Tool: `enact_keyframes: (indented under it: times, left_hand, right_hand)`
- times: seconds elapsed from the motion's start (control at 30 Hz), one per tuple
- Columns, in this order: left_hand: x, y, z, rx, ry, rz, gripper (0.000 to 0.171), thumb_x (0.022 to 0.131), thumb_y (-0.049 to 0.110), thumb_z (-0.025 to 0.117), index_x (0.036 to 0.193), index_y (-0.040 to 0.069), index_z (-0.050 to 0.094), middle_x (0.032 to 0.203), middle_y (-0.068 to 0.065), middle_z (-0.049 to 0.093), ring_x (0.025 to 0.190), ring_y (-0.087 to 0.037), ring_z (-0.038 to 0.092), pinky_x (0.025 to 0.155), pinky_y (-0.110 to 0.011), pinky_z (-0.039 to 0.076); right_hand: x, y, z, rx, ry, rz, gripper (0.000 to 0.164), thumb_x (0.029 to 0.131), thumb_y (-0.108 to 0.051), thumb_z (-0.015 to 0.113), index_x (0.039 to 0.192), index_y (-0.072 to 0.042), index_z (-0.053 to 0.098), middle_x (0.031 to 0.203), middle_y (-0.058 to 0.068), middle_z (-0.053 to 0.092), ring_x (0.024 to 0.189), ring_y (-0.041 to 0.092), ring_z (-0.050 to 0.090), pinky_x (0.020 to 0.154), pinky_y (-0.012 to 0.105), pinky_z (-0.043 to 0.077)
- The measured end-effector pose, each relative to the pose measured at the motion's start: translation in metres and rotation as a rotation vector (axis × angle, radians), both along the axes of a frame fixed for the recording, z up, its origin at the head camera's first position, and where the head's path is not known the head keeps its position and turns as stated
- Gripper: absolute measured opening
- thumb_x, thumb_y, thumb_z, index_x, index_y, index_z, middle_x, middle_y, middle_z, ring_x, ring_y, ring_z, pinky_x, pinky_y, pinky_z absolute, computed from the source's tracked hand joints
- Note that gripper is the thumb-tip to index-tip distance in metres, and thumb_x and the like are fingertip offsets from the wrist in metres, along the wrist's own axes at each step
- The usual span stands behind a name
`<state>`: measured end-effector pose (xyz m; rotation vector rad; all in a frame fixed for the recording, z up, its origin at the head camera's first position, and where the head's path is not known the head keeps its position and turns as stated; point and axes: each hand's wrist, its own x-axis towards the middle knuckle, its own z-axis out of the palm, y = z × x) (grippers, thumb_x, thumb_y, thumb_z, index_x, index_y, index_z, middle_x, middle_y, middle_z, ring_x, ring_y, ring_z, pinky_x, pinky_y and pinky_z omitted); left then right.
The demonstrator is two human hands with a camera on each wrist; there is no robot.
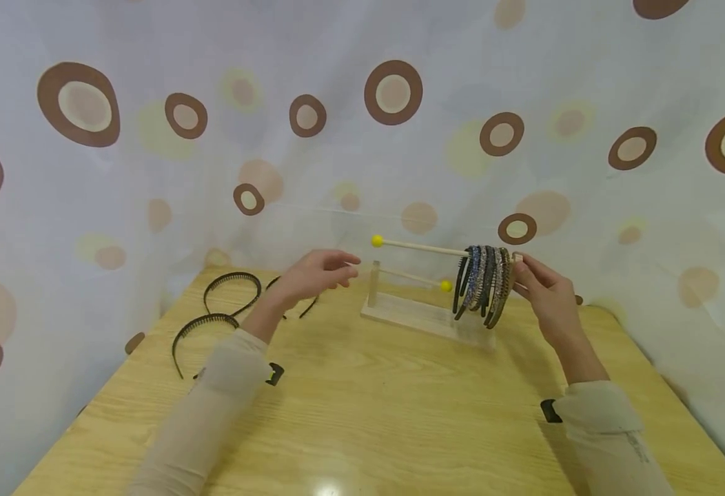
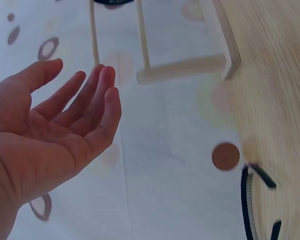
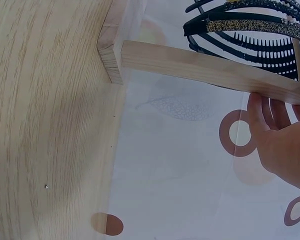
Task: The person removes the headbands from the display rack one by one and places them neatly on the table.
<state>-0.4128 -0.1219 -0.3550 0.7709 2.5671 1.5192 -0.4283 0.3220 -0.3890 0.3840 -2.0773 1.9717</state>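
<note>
My right hand holds the top of the right upright post of a wooden stand. Several headbands, black toothed ones and glittery ones, hang bunched on the upper rod beside that hand. This rod ends at the left in a yellow ball. A lower rod runs from the left post to another yellow ball, with no headband on it. My left hand is in the air left of the stand, empty, fingers loosely bent and thumb apart.
On the left of the wood-grain table lie black toothed headbands, one nearer and one farther back. Another headband is partly hidden behind my left hand. A white curtain with brown circles surrounds the table.
</note>
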Motion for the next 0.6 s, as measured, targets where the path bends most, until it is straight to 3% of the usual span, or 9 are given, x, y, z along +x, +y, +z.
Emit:
enact_keyframes:
  times: [0.17, 0.37, 0.47, 0.6]
  left_hand:
    - [0.010, 0.069, -0.004, -0.038, 0.179, -0.060, 0.038, 0.105, 0.028, 0.060, 0.140, 0.014, 0.062, 0.123, -0.003, 0.068, 0.102, -0.016, 0.066, 0.088, -0.036, 0.054]
    - [0.016, 0.141, -0.009, 0.095, 0.349, 0.026, 0.039, 0.105, 0.025, 0.060, 0.142, 0.010, 0.059, 0.116, -0.002, 0.069, 0.098, -0.014, 0.066, 0.080, -0.025, 0.055]
    - [0.018, 0.166, -0.009, 0.163, 0.351, 0.084, 0.043, 0.104, 0.025, 0.063, 0.144, 0.011, 0.056, 0.117, -0.004, 0.067, 0.096, -0.015, 0.066, 0.077, -0.026, 0.055]
    - [0.016, 0.193, -0.014, 0.206, 0.295, 0.146, 0.054, 0.101, 0.025, 0.068, 0.150, 0.016, 0.050, 0.122, -0.007, 0.064, 0.095, -0.012, 0.064, 0.073, -0.026, 0.055]
  right_hand:
    - [0.000, 0.000, 0.000, -0.007, -0.009, -0.007, 0.064, 0.101, -0.033, 0.064, 0.154, -0.004, 0.043, 0.155, 0.019, 0.041, 0.117, 0.006, 0.059, 0.096, 0.024, 0.049]
    - [0.000, -0.001, -0.001, -0.005, -0.016, -0.026, 0.063, 0.101, -0.033, 0.063, 0.154, -0.003, 0.044, 0.154, 0.019, 0.041, 0.116, 0.006, 0.060, 0.098, 0.027, 0.049]
    - [-0.001, -0.001, 0.000, -0.004, -0.010, -0.018, 0.063, 0.102, -0.032, 0.063, 0.154, -0.003, 0.044, 0.155, 0.019, 0.041, 0.116, 0.005, 0.060, 0.100, 0.029, 0.047]
    - [-0.002, 0.002, 0.001, 0.000, 0.001, -0.014, 0.063, 0.102, -0.032, 0.063, 0.154, -0.003, 0.043, 0.154, 0.021, 0.042, 0.115, 0.005, 0.060, 0.101, 0.030, 0.047]
